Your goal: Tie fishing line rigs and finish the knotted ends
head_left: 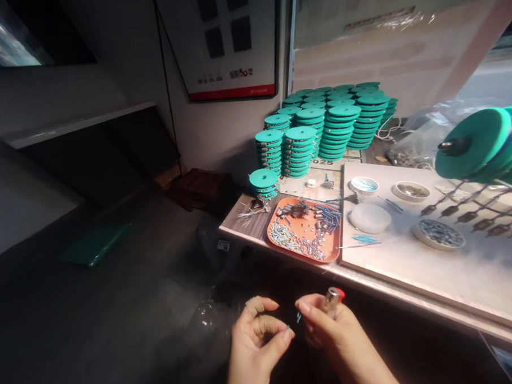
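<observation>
My left hand (pixel 260 342), with tape round its fingers, pinches a tiny blue piece (pixel 288 327) between thumb and fingertip. Close by on the right, my right hand (pixel 325 322) is closed round a lighter (pixel 332 299) with a metal top and a red button. Thin blue tube pieces (pixel 299 317) stick out below its thumb and fingertip. Both hands are held in front of the table edge, a small gap between them. The lighter's body is hidden in the palm.
An orange tray (pixel 302 221) of small metal and blue parts lies near the table's edge. Stacks of green discs (pixel 300 134) stand behind. On a pale board (pixel 394 254) are a bowl of small parts (pixel 438 234), a white lid (pixel 369 217) and loose blue tubes (pixel 366 239). More green discs hang right.
</observation>
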Available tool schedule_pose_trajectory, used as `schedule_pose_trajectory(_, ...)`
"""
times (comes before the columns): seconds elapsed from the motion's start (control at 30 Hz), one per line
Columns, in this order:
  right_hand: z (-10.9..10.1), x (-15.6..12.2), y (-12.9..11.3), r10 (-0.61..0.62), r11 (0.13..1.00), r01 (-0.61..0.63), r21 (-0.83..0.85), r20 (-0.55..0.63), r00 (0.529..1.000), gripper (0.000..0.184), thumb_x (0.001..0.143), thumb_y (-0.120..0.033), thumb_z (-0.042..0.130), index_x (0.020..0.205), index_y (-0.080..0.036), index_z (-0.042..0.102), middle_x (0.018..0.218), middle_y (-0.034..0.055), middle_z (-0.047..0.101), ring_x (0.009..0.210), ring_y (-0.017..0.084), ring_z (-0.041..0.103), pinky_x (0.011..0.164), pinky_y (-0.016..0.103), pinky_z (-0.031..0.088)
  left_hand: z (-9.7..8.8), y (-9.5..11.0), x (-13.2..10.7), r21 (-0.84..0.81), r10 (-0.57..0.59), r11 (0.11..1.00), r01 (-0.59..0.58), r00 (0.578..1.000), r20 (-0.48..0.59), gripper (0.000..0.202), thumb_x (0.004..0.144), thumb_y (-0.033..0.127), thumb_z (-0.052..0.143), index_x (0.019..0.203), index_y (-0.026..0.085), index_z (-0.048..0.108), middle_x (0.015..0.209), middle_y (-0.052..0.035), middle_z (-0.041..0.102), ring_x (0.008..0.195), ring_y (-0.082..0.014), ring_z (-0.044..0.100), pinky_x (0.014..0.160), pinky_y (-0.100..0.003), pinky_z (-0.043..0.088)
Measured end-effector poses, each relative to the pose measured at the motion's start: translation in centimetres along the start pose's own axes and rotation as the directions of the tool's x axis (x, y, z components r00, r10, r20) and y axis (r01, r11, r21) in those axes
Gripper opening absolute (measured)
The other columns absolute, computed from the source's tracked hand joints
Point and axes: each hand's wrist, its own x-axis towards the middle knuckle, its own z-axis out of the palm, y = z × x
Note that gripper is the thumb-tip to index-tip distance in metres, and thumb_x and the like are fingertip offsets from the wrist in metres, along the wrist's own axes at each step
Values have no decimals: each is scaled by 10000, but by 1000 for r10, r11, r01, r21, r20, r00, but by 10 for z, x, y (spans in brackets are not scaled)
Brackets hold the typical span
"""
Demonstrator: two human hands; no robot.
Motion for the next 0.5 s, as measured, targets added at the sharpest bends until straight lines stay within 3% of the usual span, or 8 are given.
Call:
schedule_pose_trajectory(0.13,-3,2,3,40,998,-39,-40,44,998,301,608,-400,714,580,-140,566,420,-84,336,405,45,252,419,215,182,1,4,2,-36,-47,998,44,996,-72,348,512,168,791,799,161,594,522,23,664,497,-76,594,538,-141,435)
schedule_pose_trajectory(0.3,-4,4,8,-37,968,49,-248,49,998,351,601,-457,694,573,-113,634,396,-62,360,390,48,259,404,222,161,8,4,2,-83,-52,995,48,997,-52,342,511,178,793,807,147,624,485,28,649,478,-61,575,568,-143,441)
schedule_pose_trajectory(0.5,-2,2,5,-81,966,97,-242,73,994,298,604,-424,703,588,-131,654,471,-16,527,414,52,317,408,208,207,8,0,2,-89,-122,989,118,992,-32,370,531,177,787,859,124,625,474,21,633,488,-68,557,592,-168,432)
